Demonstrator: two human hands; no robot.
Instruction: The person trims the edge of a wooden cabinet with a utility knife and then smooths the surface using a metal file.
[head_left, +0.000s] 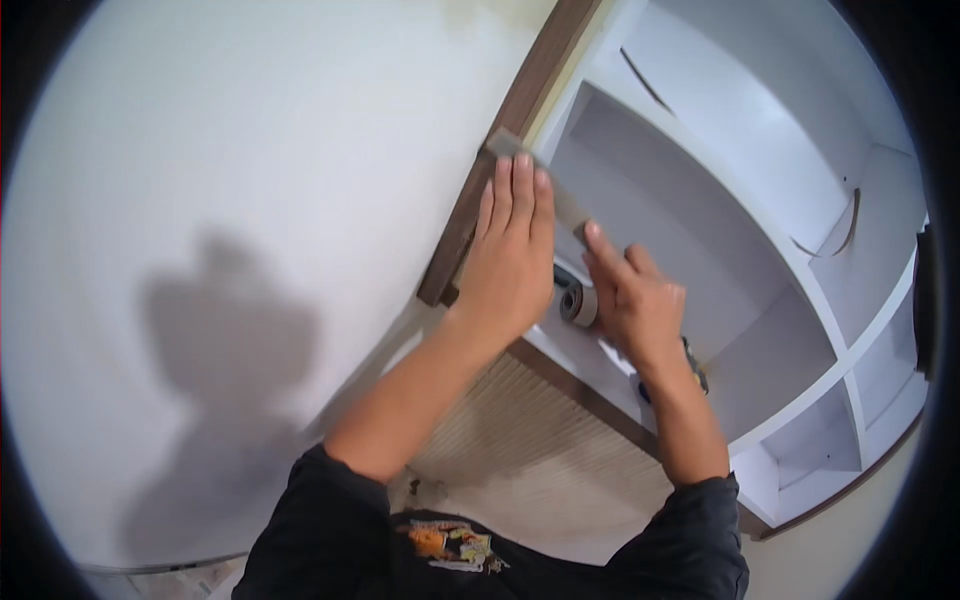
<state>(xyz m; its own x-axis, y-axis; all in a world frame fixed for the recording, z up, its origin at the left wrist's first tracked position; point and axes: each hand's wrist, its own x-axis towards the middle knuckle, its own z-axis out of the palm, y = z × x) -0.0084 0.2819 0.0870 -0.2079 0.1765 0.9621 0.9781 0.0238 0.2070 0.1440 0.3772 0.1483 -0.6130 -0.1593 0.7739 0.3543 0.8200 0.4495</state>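
Observation:
A long, flat grey file (562, 200) lies slantwise across the dark wood-coloured edge strip (462, 225) of a white shelf unit (700, 150). My left hand (512, 245) rests on it with fingers straight and flat, close to its far end. My right hand (640, 300) is closed around the near end, its index finger stretched along the file. Beside my right hand, a small roll (577, 304) with a grey-white outer face sits on the shelf board. The file's handle is hidden in my right palm.
A thin dark strip (646, 80) and a curved strip (852, 225) lie in the shelf compartments. Partly behind my right wrist is a dark and yellow object (695, 368). A white wall (250, 150) stands at left; a ribbed beige surface (520, 410) shows below the shelf.

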